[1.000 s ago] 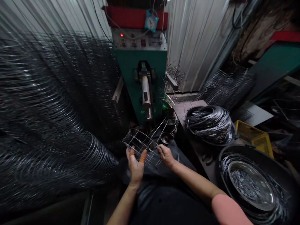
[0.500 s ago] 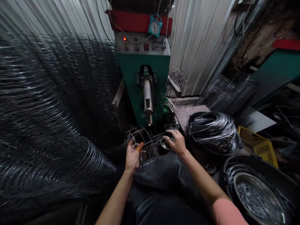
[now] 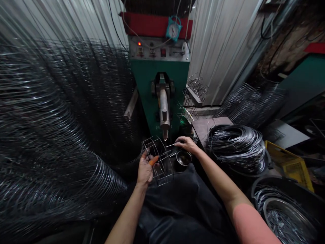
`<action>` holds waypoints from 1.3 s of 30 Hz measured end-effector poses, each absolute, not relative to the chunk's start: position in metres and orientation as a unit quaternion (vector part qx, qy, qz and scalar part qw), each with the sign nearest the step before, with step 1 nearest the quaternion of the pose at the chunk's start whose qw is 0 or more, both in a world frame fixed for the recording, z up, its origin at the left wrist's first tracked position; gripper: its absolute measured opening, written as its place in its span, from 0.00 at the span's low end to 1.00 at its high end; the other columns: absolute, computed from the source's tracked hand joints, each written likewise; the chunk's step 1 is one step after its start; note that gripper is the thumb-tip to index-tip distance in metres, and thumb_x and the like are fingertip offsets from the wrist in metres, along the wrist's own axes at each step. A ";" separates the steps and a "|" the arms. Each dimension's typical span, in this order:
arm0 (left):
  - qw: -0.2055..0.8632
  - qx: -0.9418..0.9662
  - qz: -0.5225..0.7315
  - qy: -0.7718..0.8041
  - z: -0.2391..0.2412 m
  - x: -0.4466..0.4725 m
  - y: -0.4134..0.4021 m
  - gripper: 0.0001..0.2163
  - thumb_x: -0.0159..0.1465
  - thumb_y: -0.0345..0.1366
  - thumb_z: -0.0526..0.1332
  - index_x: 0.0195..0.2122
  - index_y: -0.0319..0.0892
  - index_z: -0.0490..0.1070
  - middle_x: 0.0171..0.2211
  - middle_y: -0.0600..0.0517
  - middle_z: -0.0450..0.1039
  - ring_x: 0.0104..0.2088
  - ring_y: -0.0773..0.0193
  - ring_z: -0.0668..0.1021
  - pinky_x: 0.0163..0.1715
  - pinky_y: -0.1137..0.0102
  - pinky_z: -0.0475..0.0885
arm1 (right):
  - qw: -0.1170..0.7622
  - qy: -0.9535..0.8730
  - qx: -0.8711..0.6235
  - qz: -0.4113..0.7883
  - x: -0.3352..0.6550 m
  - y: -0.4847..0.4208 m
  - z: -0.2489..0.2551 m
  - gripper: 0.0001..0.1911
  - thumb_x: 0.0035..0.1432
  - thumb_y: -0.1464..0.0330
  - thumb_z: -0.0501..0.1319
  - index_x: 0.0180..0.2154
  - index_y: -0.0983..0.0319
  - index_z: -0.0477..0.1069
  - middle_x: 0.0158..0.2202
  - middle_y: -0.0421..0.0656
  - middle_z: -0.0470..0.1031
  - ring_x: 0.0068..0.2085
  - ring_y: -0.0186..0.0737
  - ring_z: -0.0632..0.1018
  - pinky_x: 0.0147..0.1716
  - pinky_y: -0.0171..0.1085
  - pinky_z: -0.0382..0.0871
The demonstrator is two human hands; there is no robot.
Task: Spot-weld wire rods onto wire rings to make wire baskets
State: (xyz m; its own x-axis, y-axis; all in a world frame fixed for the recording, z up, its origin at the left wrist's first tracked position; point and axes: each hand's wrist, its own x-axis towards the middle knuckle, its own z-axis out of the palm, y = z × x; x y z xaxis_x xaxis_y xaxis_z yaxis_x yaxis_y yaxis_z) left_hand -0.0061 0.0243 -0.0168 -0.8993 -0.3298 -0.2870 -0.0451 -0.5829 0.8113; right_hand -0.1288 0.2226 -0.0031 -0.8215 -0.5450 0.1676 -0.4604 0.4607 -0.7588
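My left hand (image 3: 146, 169), with an orange cover on its thumb, is closed on a curved wire frame (image 3: 166, 165) of thin crossing metal rods. The frame is held above my dark apron, just below the electrode tip (image 3: 165, 135) of a green spot welder (image 3: 142, 79). To the right of the frame, my right hand (image 3: 187, 144) has its fingers pinched around the end of a thin metal wire (image 3: 170, 146). The wire's other end reaches toward the frame; whether it touches cannot be made out. Under my right hand stands a small metal bowl (image 3: 183, 158), its contents dark.
Tall stacks of wire rings (image 3: 61, 135) crowd the left side. At right are a wire coil bundle (image 3: 236, 145), a yellow crate (image 3: 291, 166) and a metal basin (image 3: 273, 205) of small wire pieces inside a black tub. A bar (image 3: 131, 103) juts out left of the welder.
My right hand has moved from over the small bowl to just beyond it, nearer the electrode, with its fingers drawn together. The wire frame has tilted slightly in my left hand. The view has shifted a little.
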 end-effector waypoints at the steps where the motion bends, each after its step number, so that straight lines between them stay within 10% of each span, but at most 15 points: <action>1: 0.082 0.208 -0.867 -0.446 -0.017 -0.008 0.026 0.33 0.40 0.31 0.71 0.47 0.45 0.60 0.26 0.60 0.59 0.24 0.74 0.67 0.21 0.77 0.68 | 0.028 0.855 -0.295 -0.424 -0.130 0.220 -0.002 0.13 0.51 0.59 0.61 0.29 0.63 0.74 0.30 0.41 0.74 0.34 0.35 0.73 0.36 0.33 0.63; 39: 0.057 0.280 -0.877 -0.386 -0.023 -0.052 0.031 0.20 0.46 0.23 0.63 0.40 0.41 0.61 0.24 0.59 0.65 0.16 0.77 0.62 0.19 0.74 0.68 | 0.000 0.902 -0.312 -0.297 -0.169 0.214 0.010 0.08 0.51 0.62 0.62 0.28 0.60 0.75 0.30 0.41 0.74 0.36 0.36 0.71 0.37 0.35 0.59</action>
State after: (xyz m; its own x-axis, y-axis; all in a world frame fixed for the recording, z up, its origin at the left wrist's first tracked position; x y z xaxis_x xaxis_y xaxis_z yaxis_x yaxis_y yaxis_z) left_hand -0.0522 0.0313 -0.0228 -0.8371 -0.3153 -0.4471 -0.1164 -0.6958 0.7087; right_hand -0.1694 0.2141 0.0097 -0.8048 -0.5639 0.1853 -0.5637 0.6283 -0.5362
